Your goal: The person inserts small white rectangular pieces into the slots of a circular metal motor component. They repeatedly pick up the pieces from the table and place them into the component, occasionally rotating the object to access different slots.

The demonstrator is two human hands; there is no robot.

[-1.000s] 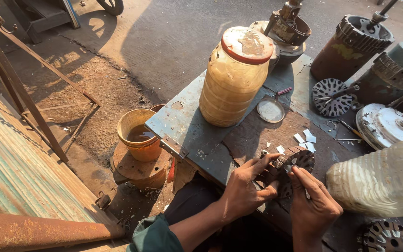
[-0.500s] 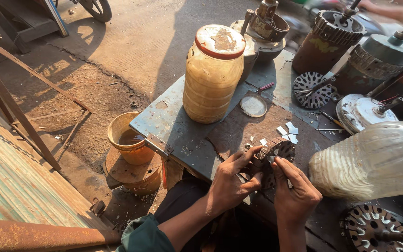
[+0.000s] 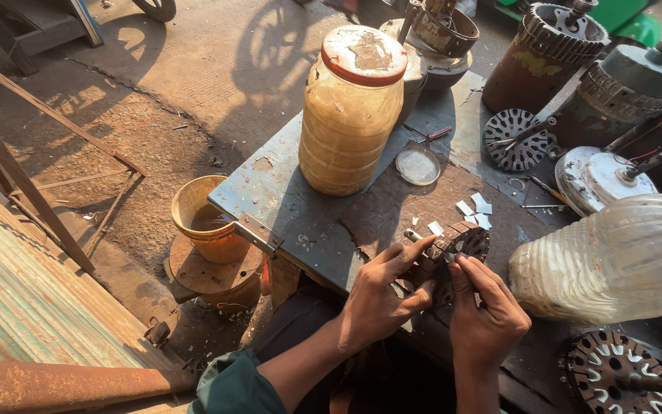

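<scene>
Down at the near edge of the table (image 3: 285,195), a slotted round motor core (image 3: 453,253) is being gripped by both hands. It is being cradled from its nine o'clock side by the left hand (image 3: 381,295), fingers curled against its rim, while its six o'clock edge is being pinched by the right hand (image 3: 484,318), fingertips pressed together. A lidded yellowish plastic jar (image 3: 350,111) is standing at eleven o'clock from the core, well apart, and small white paper slips (image 3: 475,208) are lying just beyond it at twelve.
</scene>
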